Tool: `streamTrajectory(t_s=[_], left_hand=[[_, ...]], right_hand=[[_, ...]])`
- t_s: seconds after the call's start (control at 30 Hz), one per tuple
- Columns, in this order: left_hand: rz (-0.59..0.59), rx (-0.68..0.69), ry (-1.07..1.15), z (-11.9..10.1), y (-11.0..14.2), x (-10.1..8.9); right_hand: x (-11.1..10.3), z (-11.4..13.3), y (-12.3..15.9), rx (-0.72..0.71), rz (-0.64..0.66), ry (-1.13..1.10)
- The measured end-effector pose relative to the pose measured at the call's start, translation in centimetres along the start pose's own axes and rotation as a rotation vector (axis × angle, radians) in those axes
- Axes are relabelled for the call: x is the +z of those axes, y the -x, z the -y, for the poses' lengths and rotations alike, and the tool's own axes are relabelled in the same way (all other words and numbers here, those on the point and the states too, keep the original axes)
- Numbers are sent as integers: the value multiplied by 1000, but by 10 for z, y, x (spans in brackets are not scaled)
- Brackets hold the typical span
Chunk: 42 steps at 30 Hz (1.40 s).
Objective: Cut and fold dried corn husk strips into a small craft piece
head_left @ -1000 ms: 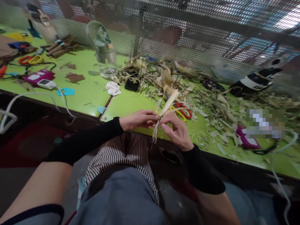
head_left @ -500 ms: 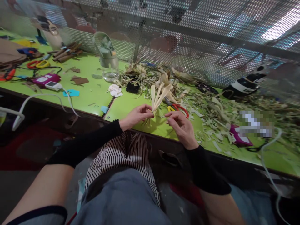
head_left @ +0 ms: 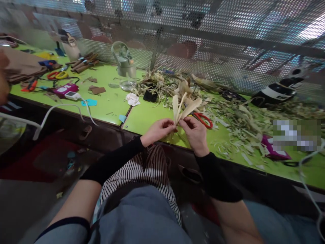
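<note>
Pale dried corn husk strips (head_left: 188,109) fan upward between my two hands, just above the front edge of the green table. My left hand (head_left: 161,129) pinches their gathered lower ends between thumb and fingers. Close against it, my right hand (head_left: 196,134) is closed at the base of the rightmost strip. Fingers hide the exact point where the strips meet. Red-handled scissors (head_left: 203,119) lie just behind my right hand, partly covered by the husk. Beyond them spreads a heap of dry husks and stalks (head_left: 157,81).
Husk scraps (head_left: 236,125) litter the right side near a magenta box (head_left: 275,147) and a dark bottle (head_left: 275,90). A clear bottle (head_left: 127,73), crumpled tissue (head_left: 132,99) and another magenta box (head_left: 65,90) with white cable stand left. Perforated metal panels (head_left: 172,40) rise behind. Another person's blurred hand (head_left: 3,76) shows at far left.
My right hand has come in from the right to meet the left at the husk base. The strips are spread wider. The view has shifted, and another person's hand has appeared at far left.
</note>
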<state>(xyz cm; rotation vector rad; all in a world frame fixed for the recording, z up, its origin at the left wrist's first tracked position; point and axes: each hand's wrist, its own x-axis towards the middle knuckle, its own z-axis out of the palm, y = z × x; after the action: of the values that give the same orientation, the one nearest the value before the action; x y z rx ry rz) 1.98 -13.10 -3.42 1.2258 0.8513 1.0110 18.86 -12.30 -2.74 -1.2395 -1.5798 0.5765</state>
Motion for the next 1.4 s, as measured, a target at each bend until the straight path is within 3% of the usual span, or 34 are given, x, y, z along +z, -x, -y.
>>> streamTrajectory(t_s=[0.17, 0.4, 0.6, 0.8, 1.03, 1.2, 1.33, 1.4], left_hand=[[-19, -55, 44, -4, -6, -1], [-19, -120, 135, -10, -13, -3], [-7, -49, 89, -32, -21, -7], [42, -27, 45, -52, -26, -13], [33, -57, 63, -48, -34, -12], [16, -86, 173, -40, -41, -12], [25, -132, 212, -37, -42, -17], [16, -158, 253, -36, -41, -21]], right_hand=[[-4, 9, 1, -18, -79, 92], [-7, 12, -5, -52, -32, 110], [-9, 21, -19, -191, 79, 29], [-8, 20, -36, -244, 81, -76], [-9, 18, -38, -208, 117, -61], [-13, 7, -39, -192, 177, -10], [-22, -14, -46, -59, 348, 54], [-34, -30, -52, -36, 308, 175]])
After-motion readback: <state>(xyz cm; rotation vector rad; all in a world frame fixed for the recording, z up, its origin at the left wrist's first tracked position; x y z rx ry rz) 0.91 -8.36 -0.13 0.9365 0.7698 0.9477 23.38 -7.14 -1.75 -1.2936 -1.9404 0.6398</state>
